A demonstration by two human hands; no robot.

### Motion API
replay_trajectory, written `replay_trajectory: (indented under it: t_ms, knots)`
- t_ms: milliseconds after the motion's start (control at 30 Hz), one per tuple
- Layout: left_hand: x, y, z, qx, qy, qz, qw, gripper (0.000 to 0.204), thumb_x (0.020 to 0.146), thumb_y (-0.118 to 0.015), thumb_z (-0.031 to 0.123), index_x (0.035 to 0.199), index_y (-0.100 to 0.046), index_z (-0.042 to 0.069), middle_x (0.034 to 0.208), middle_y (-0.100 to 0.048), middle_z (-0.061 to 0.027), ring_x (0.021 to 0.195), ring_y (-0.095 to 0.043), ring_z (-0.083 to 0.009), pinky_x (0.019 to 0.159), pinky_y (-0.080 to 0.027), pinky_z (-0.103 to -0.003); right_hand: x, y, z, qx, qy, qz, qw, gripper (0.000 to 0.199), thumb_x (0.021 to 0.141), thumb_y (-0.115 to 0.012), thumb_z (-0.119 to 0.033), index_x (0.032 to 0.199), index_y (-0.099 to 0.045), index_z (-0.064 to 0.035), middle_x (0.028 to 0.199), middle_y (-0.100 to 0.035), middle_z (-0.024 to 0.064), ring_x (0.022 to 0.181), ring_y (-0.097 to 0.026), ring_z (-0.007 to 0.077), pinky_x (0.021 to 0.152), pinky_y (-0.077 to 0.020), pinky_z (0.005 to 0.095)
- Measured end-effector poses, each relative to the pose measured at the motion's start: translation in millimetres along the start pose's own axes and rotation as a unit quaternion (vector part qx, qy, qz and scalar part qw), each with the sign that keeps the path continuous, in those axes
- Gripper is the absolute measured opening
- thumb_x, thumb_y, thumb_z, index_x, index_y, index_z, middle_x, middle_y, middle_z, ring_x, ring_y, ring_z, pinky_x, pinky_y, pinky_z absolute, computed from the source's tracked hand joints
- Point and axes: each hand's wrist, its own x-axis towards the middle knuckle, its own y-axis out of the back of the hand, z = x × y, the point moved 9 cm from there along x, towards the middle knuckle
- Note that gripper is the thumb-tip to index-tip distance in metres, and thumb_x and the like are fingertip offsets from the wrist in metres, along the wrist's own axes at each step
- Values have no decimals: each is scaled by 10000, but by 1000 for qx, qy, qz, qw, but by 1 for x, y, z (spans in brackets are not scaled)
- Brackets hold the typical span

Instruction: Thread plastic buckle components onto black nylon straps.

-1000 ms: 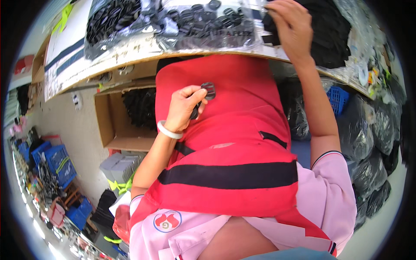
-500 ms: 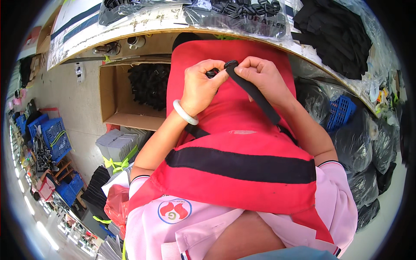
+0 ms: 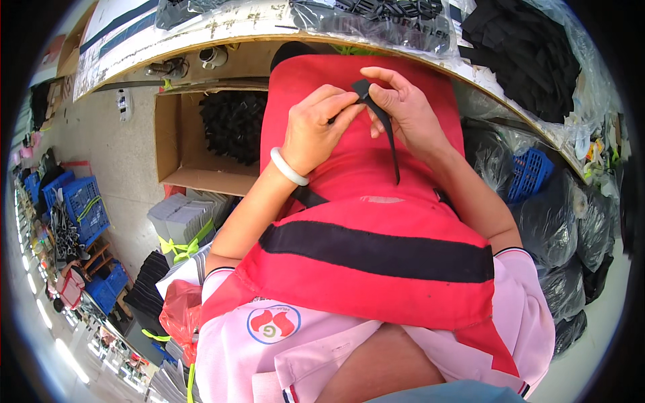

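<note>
A red fabric piece with a black band (image 3: 376, 221) lies over my lap and chest. My left hand (image 3: 316, 127), with a white bangle on the wrist, pinches a small black part against the upper end of a black strap (image 3: 386, 131). My right hand (image 3: 406, 111) grips the same strap end from the other side. The strap hangs down over the red fabric. Both hands meet just below the table edge (image 3: 222, 37).
Clear bags of black plastic parts (image 3: 376, 17) and a pile of black straps (image 3: 524, 47) lie on the table. A cardboard box of black parts (image 3: 228, 124) stands on the floor at left. Blue crates (image 3: 77, 201), bundled stacks (image 3: 185, 221) and black bags (image 3: 571, 221) surround me.
A second ago my right hand reached up to the straps on the table while the left held a small black part. Both hands now meet on a strap over the red fabric.
</note>
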Motion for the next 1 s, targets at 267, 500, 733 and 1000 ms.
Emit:
replay_trajectory:
  t_ms: [267,500,733,1000]
  knots:
    - [-42,-43,-69,-465,426,-28,775,164,919,-654,138,939,-702,-18,790,-671,-53,519,-529,-71,450,-393,-200,2,-1,-8,-109,83,-30,990,162,921,-645,-105,1028,-635,16,930,-644,58,768,-603,84,722,-506,228]
    - [-20,-28,-55,-379,334,15,863,170,877,-702,111,980,-713,-23,782,-680,-63,516,-545,-80,451,-391,-197,-23,-11,-52,-179,147,33,972,112,907,-654,-84,988,-678,-10,818,-645,27,620,-572,60,561,-457,197]
    - [-23,-30,-49,-300,281,7,911,165,883,-692,96,999,-711,-19,716,-660,-19,527,-553,-53,458,-378,-186,-24,-5,-36,-200,75,48,976,128,905,-660,-108,943,-641,13,722,-614,30,533,-550,63,459,-446,208]
    - [-23,-26,-45,-288,268,23,919,165,878,-691,59,1025,-709,-15,724,-660,-23,531,-542,-58,457,-383,-193,-16,9,-16,-226,16,54,973,170,872,-667,-75,938,-531,3,692,-583,29,535,-569,79,451,-449,221]
